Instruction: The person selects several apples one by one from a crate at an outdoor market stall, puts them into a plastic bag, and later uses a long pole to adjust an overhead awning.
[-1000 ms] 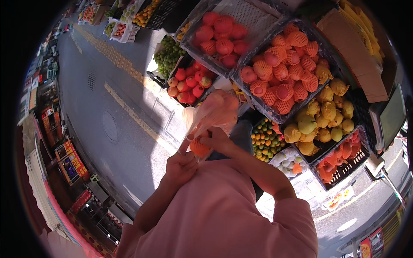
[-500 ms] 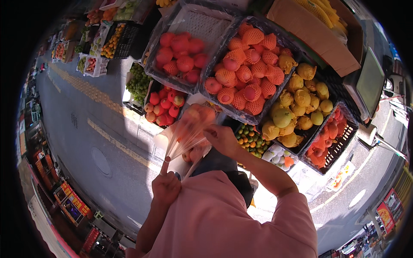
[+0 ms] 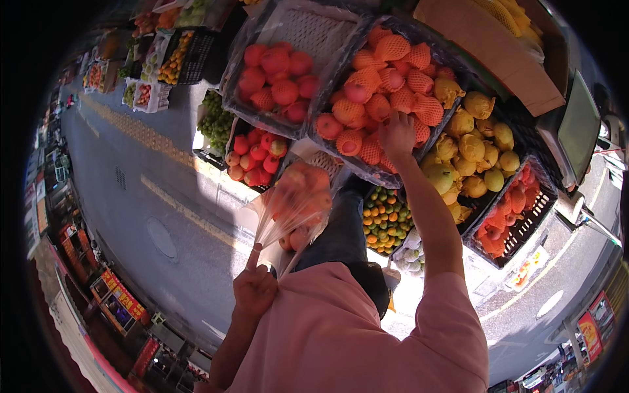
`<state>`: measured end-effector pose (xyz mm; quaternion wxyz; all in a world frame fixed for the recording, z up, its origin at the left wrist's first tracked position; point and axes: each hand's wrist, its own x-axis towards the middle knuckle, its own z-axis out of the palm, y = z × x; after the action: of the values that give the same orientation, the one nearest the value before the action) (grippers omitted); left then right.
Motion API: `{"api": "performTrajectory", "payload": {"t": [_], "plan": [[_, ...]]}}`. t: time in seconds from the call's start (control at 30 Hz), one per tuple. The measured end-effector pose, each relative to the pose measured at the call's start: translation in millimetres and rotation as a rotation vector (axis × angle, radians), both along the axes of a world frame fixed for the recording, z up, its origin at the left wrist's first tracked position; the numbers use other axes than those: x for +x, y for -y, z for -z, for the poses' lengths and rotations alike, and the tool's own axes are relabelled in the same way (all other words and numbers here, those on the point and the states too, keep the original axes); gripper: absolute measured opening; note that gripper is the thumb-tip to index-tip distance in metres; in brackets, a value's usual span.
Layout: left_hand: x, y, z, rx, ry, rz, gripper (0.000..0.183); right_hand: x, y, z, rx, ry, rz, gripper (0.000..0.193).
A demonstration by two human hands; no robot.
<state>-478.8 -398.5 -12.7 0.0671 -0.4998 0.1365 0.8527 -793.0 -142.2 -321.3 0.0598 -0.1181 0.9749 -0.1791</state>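
My left hand [image 3: 255, 288] is closed on the gathered neck of a clear plastic bag [image 3: 265, 226], its index finger pointing up along the plastic. Round red fruit [image 3: 300, 196] fills the bag, which hangs in front of my legs. My right hand [image 3: 398, 136] has reached over a lined crate [image 3: 321, 139] of red fruit in foam nets [image 3: 359, 86]. Its fingers are together and curled down among the fruit near the crate's right side; what lies under them is hidden.
Left of that crate stands another with red fruit [image 3: 275, 62]. Smaller red fruit [image 3: 255, 157] and green grapes [image 3: 215, 124] sit beyond the bag. Yellow wrapped fruit [image 3: 470, 150], small green-orange citrus [image 3: 385, 219] and a black crate [image 3: 517, 223] lie right. A scale [image 3: 576, 134] stands far right.
My right hand has left the top of the bag and moved right and forward onto the netted fruit. My left hand stays on the bag's neck.
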Motion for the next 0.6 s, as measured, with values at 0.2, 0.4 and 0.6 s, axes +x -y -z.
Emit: {"api": "performTrajectory", "payload": {"t": [0.2, 0.4, 0.6], "plan": [[2.3, -1.1, 0.5, -0.005, 0.020, 0.005, 0.052, -24.5, 29.1, 12.5, 0.018, 0.142, 0.147, 0.063], [-0.9, -1.7, -2.6, 0.014, 0.019, -0.016, 0.054, -21.1, 38.7, -0.7, -0.171, 0.017, 0.369, 0.066], [-3.5, -6.1, -1.1, 0.019, 0.023, 0.010, 0.056, 42.9, 4.3, -104.5, -2.163, 1.223, 0.499, 0.063]]}}
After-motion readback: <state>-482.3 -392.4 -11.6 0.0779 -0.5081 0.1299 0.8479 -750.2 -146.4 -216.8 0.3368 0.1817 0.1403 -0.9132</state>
